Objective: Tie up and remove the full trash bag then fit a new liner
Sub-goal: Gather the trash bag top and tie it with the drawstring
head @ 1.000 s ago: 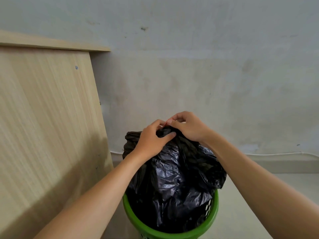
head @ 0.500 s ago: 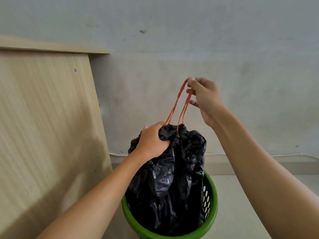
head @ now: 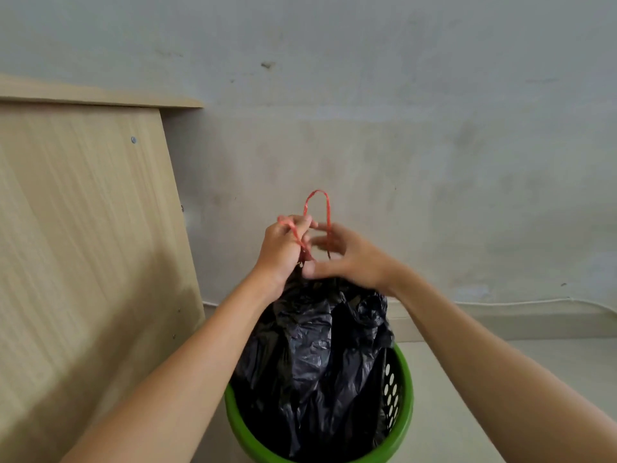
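A black trash bag (head: 320, 355), bunched at the top, stands in a green perforated bin (head: 402, 396) on the floor. Red drawstrings (head: 325, 203) rise from its gathered neck in a loop. My left hand (head: 282, 248) grips the bag's neck with a red string across its fingers. My right hand (head: 350, 259) is just to the right of it, fingers apart and blurred, touching the loop of red string at the neck.
A light wooden panel (head: 83, 245) stands close on the left of the bin. A grey wall (head: 434, 162) lies right behind, with a thin white cable (head: 534, 301) along its base. Pale floor (head: 484, 396) shows to the right of the bin.
My right hand drew the red drawstrings up out of the bag and has now come back down to the neck beside my left hand. The bag's top is gathered narrower.
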